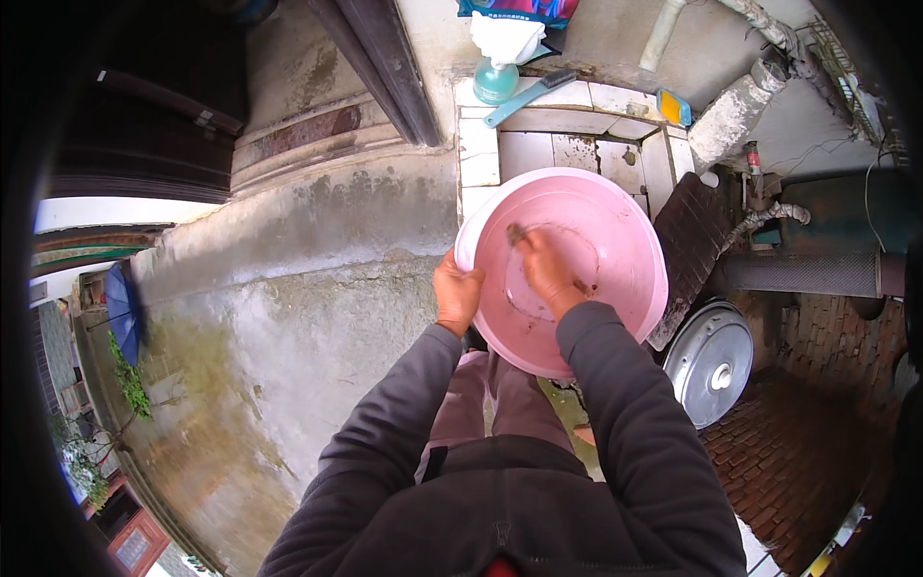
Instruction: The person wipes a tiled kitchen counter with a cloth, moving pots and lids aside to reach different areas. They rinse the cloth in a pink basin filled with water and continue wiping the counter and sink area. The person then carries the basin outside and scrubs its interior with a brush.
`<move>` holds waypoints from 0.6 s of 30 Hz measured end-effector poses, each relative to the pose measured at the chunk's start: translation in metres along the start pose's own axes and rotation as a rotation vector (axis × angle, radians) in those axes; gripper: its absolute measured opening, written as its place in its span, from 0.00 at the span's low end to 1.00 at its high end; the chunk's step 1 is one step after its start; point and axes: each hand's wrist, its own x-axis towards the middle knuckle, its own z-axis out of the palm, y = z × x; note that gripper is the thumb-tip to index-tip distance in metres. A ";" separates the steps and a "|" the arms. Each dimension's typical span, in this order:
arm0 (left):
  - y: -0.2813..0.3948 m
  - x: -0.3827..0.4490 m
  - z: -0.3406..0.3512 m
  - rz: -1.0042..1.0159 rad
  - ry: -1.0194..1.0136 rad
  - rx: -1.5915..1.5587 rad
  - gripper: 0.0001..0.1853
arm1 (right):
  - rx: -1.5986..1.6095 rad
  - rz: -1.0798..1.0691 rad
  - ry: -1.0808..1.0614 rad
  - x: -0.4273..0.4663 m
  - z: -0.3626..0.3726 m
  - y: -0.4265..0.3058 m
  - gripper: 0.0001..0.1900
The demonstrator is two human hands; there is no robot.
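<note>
A large pink plastic basin is tilted in front of me, over the near edge of a white-tiled sink. My left hand grips its left rim, with the thumb on the inner side. Inside the basin, my right hand is closed around a small brownish thing near the inner wall; what it is I cannot tell. Dark bits and a brownish ring mark the basin's bottom. Behind the basin, a blue-handled brush lies on the tiled ledge.
A teal bottle under a white cloth and a blue dish holding something yellow stand on the ledge. To the right are a dark board, a round metal lid and a wrapped pipe.
</note>
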 end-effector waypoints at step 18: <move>0.009 0.014 -0.005 -0.032 -0.064 0.041 0.23 | -0.212 -0.728 -0.386 -0.041 0.024 0.035 0.11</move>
